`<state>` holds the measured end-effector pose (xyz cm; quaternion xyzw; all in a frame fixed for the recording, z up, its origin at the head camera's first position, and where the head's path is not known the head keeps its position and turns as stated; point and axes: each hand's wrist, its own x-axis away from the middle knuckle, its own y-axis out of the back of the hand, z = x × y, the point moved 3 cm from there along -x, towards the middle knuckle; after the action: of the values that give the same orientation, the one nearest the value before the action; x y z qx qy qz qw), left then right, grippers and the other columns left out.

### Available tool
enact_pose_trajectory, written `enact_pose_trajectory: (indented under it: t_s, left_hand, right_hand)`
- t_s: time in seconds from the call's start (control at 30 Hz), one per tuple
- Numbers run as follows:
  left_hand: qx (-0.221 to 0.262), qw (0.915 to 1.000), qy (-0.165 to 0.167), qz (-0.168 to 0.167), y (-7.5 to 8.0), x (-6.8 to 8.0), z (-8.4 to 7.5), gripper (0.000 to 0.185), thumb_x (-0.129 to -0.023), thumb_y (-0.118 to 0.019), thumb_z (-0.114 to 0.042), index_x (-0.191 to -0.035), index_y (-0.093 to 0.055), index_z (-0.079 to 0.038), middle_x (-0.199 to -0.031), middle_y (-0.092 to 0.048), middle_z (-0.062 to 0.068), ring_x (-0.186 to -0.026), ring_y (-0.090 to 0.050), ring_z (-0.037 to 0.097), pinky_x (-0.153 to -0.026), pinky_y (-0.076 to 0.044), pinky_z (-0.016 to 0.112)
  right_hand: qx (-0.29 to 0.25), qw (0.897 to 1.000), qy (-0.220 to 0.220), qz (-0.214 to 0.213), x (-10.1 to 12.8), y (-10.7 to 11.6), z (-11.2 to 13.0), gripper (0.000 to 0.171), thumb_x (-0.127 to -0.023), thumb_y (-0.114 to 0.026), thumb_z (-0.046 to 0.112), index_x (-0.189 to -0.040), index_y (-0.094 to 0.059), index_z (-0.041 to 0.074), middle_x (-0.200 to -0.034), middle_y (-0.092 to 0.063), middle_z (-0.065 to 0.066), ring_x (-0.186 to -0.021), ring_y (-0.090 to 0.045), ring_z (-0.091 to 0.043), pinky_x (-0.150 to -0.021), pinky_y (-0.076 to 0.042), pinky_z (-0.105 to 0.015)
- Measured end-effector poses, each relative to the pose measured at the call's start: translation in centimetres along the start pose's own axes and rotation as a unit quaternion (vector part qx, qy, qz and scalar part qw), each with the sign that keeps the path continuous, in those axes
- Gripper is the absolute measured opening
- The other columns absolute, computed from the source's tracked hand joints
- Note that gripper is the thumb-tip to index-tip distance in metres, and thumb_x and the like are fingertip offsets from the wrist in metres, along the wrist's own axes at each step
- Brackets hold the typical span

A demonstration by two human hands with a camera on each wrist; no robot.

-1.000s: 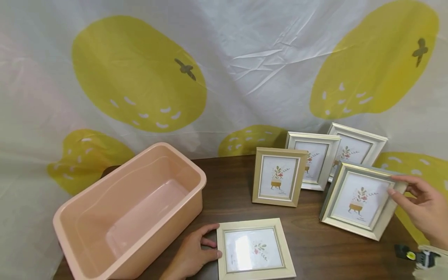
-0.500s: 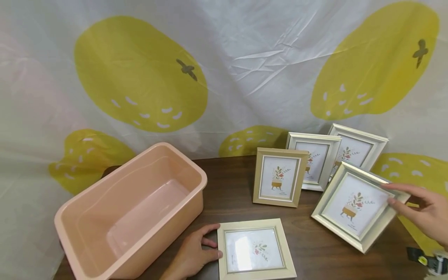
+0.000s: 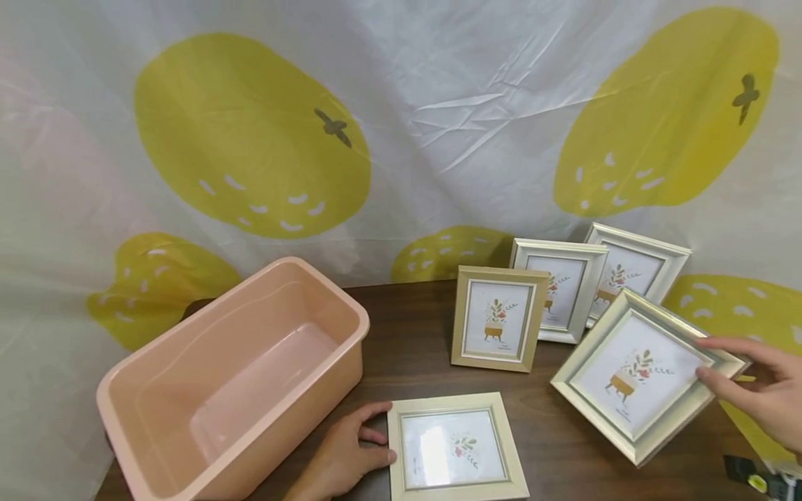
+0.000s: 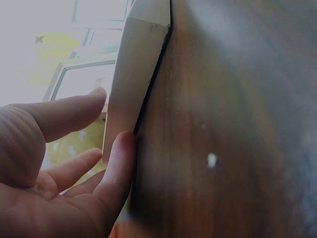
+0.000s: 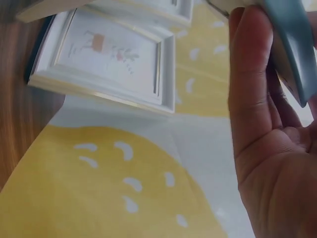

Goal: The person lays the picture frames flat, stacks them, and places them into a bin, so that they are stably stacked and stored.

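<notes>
A cream picture frame (image 3: 381, 376) is tilted above the right side of the table, its corner pinched by my right hand (image 3: 761, 386) with the thumb on the front. My left hand (image 3: 351, 445) rests beside another cream picture frame (image 3: 515, 445), which lies flat on the table. Its thumb and forefinger touch that frame's left edge, as the left wrist view also shows at the frame's side (image 4: 136, 64). The right wrist view catches only a corner of the raised frame (image 5: 292, 44) behind the right hand's fingers.
A tan frame (image 3: 460, 316) and two white frames (image 3: 560, 245) (image 3: 673, 261) stand upright at the back right. On the left is a pink plastic bin (image 3: 301, 410). Behind the dark wooden table (image 3: 401, 334) hangs a pale curtain (image 3: 438, 69) with yellow fruit prints.
The frame in my right hand has swung from nearly upright to a turned, tilted pose, its lower corner moving toward the front. My left hand and the flat frame have stayed put.
</notes>
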<state>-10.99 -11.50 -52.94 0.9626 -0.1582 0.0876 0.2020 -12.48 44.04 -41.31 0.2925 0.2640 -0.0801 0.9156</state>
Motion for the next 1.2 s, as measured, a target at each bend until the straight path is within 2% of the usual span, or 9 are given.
enact_pose_trajectory:
  t_s: [0.07, 0.17, 0.27, 0.33, 0.47, 0.63, 0.73, 1.0, 1.2]
  left_hand:
    - [0.006, 1.0, 0.0, 0.002, 0.0, 0.0, 0.1, 0.073, -0.081, -0.089, -0.014, -0.148, -0.06, -0.022, -0.099, -0.076, 0.003, -0.093, -0.068, 0.018, -0.075, -0.051, 0.027]
    - [0.013, 0.9999, 0.004, 0.002, 0.1, 0.1, 0.1, 0.073, -0.082, -0.089, -0.016, -0.148, -0.06, -0.022, -0.101, -0.075, 0.003, -0.094, -0.068, 0.018, -0.075, -0.052, 0.03]
    - [0.015, 0.9999, 0.004, -0.007, 0.3, 0.2, -0.1, 0.071, -0.082, -0.09, -0.018, -0.147, -0.06, -0.022, -0.108, -0.074, 0.005, -0.098, -0.068, 0.018, -0.077, -0.052, 0.032]
    - [0.013, 0.9998, -0.003, -0.016, 0.4, 0.4, -0.4, 0.069, -0.082, -0.09, -0.02, -0.145, -0.061, -0.021, -0.119, -0.071, 0.009, -0.101, -0.069, 0.019, -0.078, -0.055, 0.033]
    - [0.015, 0.999, -0.031, -0.027, 0.6, 0.5, -1.1, 0.063, -0.084, -0.089, -0.02, -0.141, -0.062, -0.016, -0.139, -0.06, 0.015, -0.107, -0.069, 0.021, -0.081, -0.059, 0.025]
    - [0.046, 0.9963, -0.066, -0.03, 0.6, 0.5, -2.3, 0.057, -0.088, -0.087, -0.022, -0.139, -0.063, -0.011, -0.139, -0.061, 0.017, -0.109, -0.067, 0.022, -0.084, -0.06, 0.021]
    - [0.062, 0.9937, -0.084, -0.041, 0.5, 0.5, -3.3, 0.046, -0.092, -0.083, -0.021, -0.134, -0.066, -0.013, -0.134, -0.066, 0.017, -0.105, -0.068, 0.018, -0.084, -0.06, 0.023]
    - [0.099, 0.98, -0.166, -0.046, 0.5, 0.2, -6.7, 0.028, -0.1, -0.072, -0.013, -0.128, -0.067, -0.013, -0.126, -0.07, 0.011, -0.102, -0.069, 0.013, -0.083, -0.061, 0.026]
    - [0.106, 0.9577, -0.267, -0.022, 0.6, -0.4, -10.0, 0.03, -0.101, -0.069, -0.009, -0.131, -0.065, -0.005, -0.127, -0.069, 0.013, -0.107, -0.067, 0.014, -0.089, -0.061, 0.03]
  right_hand:
    - [-0.039, 0.999, 0.016, -0.001, 0.2, 0.0, 0.3, 0.06, -0.07, -0.06, -0.042, -0.122, -0.07, -0.012, -0.124, -0.069, 0.02, -0.072, -0.066, 0.011, -0.056, -0.055, -0.011]
    - [-0.126, 0.991, 0.043, 0.002, 0.2, -0.2, 1.0, 0.061, -0.069, -0.054, -0.044, -0.121, -0.068, -0.015, -0.123, -0.071, 0.011, -0.038, -0.041, 0.001, -0.043, -0.047, -0.013]
    - [-0.227, 0.972, 0.066, 0.009, 0.2, -0.5, 1.8, 0.059, -0.068, -0.048, -0.044, -0.118, -0.066, -0.019, -0.121, -0.073, 0.001, -0.031, -0.015, -0.012, -0.032, -0.032, -0.023]
    - [-0.249, 0.965, 0.077, 0.007, 0.1, -0.9, 2.4, 0.056, -0.069, -0.048, -0.043, -0.116, -0.066, -0.02, -0.117, -0.074, 0.001, -0.031, -0.014, -0.012, -0.03, -0.024, -0.023]
    - [-0.309, 0.944, 0.11, 0.015, 0.0, -1.7, 3.8, 0.045, -0.072, -0.051, -0.041, -0.114, -0.061, -0.026, -0.114, -0.074, -0.007, -0.03, -0.024, -0.008, -0.028, -0.018, -0.019]
    - [-0.29, 0.953, 0.092, 0.013, 0.1, -3.0, 5.6, 0.045, -0.074, -0.056, -0.04, -0.116, -0.06, -0.026, -0.117, -0.075, -0.007, -0.043, -0.059, -0.007, -0.032, -0.032, -0.024]
    - [-0.302, 0.949, 0.092, 0.014, 0.1, -4.1, 6.2, 0.047, -0.071, -0.055, -0.043, -0.115, -0.059, -0.027, -0.114, -0.076, -0.01, -0.058, -0.071, -0.009, -0.041, -0.048, -0.023]
    - [-0.347, 0.93, 0.124, 0.006, -0.4, -6.7, 7.9, 0.041, -0.072, -0.06, -0.041, -0.111, -0.06, -0.028, -0.118, -0.075, -0.015, -0.07, -0.065, -0.01, -0.04, -0.04, -0.025]
    - [-0.392, 0.91, 0.137, 0.005, -0.8, -8.8, 9.0, 0.039, -0.074, -0.058, -0.041, -0.111, -0.06, -0.029, -0.12, -0.074, -0.019, -0.101, -0.072, -0.017, -0.058, -0.058, -0.019]
